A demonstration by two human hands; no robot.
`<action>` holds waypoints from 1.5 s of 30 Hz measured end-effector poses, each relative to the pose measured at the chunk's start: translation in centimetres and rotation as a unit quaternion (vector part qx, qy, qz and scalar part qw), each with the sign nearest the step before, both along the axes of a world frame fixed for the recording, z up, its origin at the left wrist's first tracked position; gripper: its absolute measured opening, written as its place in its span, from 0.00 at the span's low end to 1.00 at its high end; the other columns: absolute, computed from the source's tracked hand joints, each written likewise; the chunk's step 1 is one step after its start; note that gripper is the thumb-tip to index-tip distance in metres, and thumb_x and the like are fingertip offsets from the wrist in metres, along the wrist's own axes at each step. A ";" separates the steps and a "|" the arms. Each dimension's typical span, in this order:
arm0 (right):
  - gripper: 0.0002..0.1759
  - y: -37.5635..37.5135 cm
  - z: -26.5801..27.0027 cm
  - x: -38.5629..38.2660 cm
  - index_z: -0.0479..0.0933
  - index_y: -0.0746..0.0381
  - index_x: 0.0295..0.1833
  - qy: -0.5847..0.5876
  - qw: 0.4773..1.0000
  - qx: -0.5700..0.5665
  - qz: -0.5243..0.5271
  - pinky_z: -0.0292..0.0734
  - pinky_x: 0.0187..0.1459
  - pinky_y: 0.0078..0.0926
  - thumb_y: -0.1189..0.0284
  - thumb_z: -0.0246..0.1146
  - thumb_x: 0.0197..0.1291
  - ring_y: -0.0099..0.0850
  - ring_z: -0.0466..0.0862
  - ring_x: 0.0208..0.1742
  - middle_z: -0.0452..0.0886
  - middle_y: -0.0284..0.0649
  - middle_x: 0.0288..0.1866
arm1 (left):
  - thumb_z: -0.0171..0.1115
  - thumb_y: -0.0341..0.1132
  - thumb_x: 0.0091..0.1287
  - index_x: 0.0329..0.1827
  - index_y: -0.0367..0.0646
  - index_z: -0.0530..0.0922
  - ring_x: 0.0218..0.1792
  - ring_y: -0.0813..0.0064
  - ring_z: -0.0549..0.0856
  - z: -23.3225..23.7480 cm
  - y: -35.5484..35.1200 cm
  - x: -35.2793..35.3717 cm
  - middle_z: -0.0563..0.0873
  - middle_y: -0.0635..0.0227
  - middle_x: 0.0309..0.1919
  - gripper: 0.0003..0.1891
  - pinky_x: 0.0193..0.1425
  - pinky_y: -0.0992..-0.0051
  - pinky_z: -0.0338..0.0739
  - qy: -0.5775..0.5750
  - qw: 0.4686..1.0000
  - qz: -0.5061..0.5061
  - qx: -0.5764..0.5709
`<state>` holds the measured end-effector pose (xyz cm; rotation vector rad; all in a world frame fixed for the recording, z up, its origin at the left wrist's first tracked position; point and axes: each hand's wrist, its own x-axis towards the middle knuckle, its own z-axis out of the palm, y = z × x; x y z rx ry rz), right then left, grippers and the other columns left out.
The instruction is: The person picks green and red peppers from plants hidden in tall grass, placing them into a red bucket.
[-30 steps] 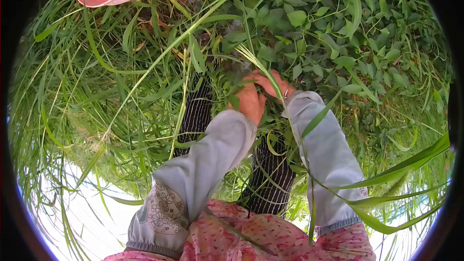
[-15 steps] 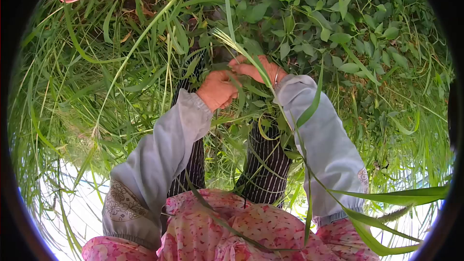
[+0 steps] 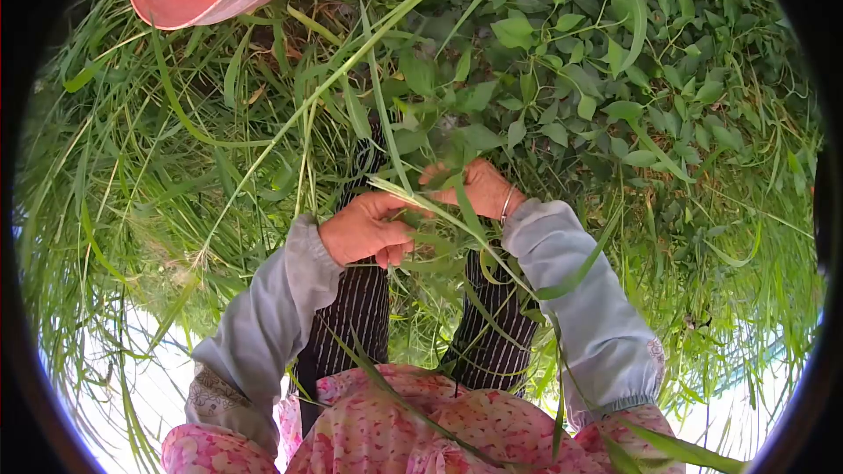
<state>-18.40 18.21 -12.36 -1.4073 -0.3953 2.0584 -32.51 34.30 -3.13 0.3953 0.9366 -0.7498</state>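
1. Head view: a grass stalk (image 3: pixel 443 212) is slanting ten-to-four o'clock, pale end (image 3: pixel 388 186) nearest the left hand (image 3: pixel 360 228).
2. It is lying at the right hand's (image 3: pixel 483 190) seven o'clock.
3. Leaves (image 3: pixel 465 205) are partly obscuring both grips, leaving their hold unclear.

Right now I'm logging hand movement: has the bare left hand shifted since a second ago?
Yes: against the pinkish-red, round-rimmed bucket, the bare left hand has shifted leftward and back toward the body.
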 end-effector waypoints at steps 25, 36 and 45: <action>0.20 -4.1 1.6 -4.0 0.78 0.46 0.47 -0.265 0.950 0.161 -0.029 0.53 0.66 0.39 0.67 0.68 0.43 0.36 0.75 0.55 0.79 0.36 0.48 | 0.64 0.37 0.53 0.48 0.47 0.79 0.44 0.57 0.81 -4.1 0.5 1.9 0.82 0.60 0.44 0.18 0.50 0.69 0.75 -0.177 0.852 -0.372 0.324; 0.14 -5.0 0.7 -3.3 0.80 0.50 0.39 -0.319 0.922 0.158 0.151 0.58 0.62 0.31 0.68 0.61 0.41 0.33 0.76 0.48 0.79 0.36 0.38 | 0.58 0.39 0.55 0.37 0.42 0.76 0.28 0.57 0.81 1.1 3.5 4.0 0.80 0.58 0.24 0.12 0.33 0.63 0.77 -0.316 0.591 -0.558 0.489; 0.19 -3.5 2.8 -3.6 0.75 0.58 0.46 -0.341 0.892 0.192 0.226 0.53 0.65 0.32 0.72 0.57 0.43 0.35 0.73 0.54 0.78 0.41 0.36 | 0.61 0.27 0.56 0.40 0.40 0.76 0.21 0.82 0.75 9.0 11.0 9.1 0.78 0.71 0.22 0.09 0.24 0.80 0.68 -0.222 0.803 -0.224 0.506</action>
